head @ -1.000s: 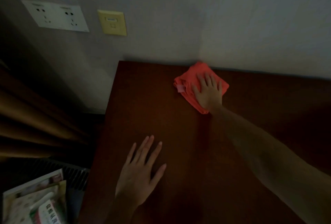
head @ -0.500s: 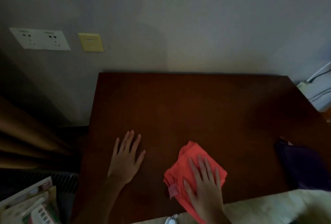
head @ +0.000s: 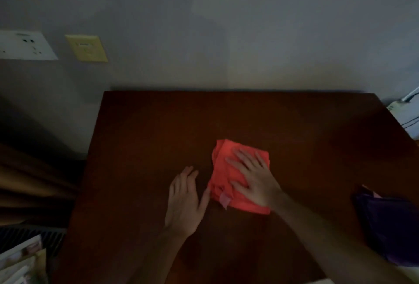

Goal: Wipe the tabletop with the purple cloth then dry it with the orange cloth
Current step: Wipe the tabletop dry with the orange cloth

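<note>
Now: orange cloth [head: 229, 171] folded, bunched, tag showing; R hand [head: 255, 180] flat atop.

Dim room in a home or a hotel, dark wooden table [head: 226, 120] pushed against a plain grey wall [head: 226, 22], white socket plate [head: 25, 45] and yellow plate [head: 86, 48] on it, brown curtain [head: 34, 181] at left

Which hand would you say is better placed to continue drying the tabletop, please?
Probably the right hand: it lies flat on the orange cloth. The left hand rests bare on the tabletop beside it.
</note>
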